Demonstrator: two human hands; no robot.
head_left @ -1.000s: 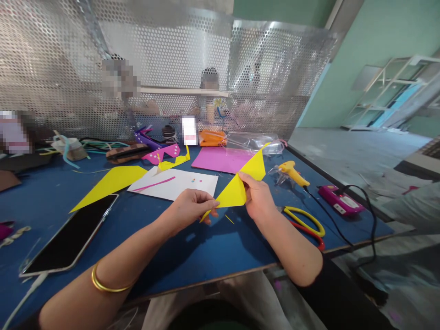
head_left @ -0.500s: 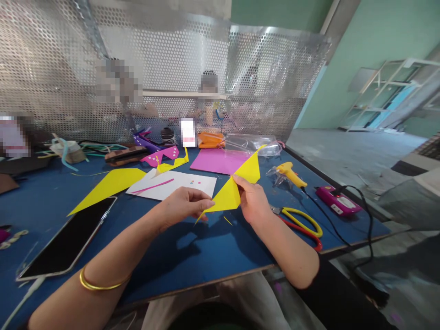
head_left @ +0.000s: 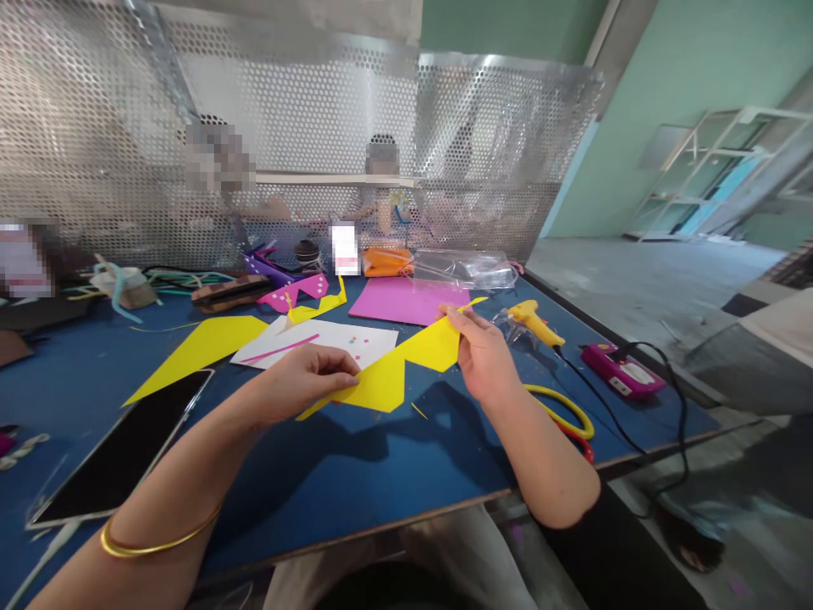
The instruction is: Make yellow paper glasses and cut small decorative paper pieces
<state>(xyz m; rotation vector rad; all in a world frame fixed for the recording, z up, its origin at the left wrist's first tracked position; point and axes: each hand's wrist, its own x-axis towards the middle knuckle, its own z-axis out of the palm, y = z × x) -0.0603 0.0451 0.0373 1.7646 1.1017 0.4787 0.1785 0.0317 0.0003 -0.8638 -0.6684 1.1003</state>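
The left hand [head_left: 305,381] pinches the near end of a long yellow paper strip with a zigzag lower edge [head_left: 387,373], and the right hand [head_left: 486,356] grips its far end, stretched above the blue table [head_left: 356,483]. The zigzag looks already cut; it seems not yet joined to anything, and the yellow glue gun [head_left: 533,320] lies idle nearby.

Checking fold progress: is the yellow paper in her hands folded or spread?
Spread: the yellow paper stretches as a zigzag strip between left hand and right hand.
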